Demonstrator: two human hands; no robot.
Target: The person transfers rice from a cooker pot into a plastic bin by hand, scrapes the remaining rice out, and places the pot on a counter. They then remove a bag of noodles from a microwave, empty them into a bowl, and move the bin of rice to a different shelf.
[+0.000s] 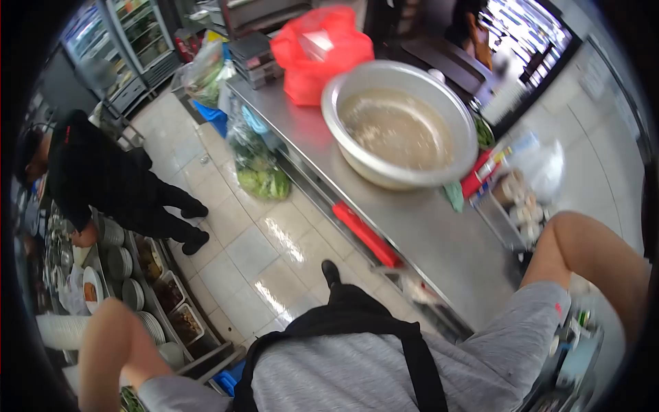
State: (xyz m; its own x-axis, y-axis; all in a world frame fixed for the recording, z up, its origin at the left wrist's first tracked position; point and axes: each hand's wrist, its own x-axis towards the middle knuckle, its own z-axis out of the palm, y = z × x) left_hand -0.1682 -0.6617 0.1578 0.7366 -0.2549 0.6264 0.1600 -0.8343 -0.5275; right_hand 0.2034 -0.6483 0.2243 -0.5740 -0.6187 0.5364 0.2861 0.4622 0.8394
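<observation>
Neither hand shows; both arms are raised and bent, with only elbows and part of the arms visible. My left arm point(113, 336) is at the lower left, near stacked plates point(134, 295). My right arm point(583, 247) is at the right, beside the steel counter point(412, 237). On that counter stands a large metal basin point(381, 172) holding cloudy water with pale bits at the bottom. A red plastic bag point(302, 79) sits just behind the basin. What my hands hold or touch is hidden outside the frame.
At the left, a person in black point(103, 165) stands by a counter with plates and food trays point(185, 323). A bag of green vegetables point(261, 172) rests on the tiled floor point(247, 244). A wire basket point(498, 216) stands at the counter's right end.
</observation>
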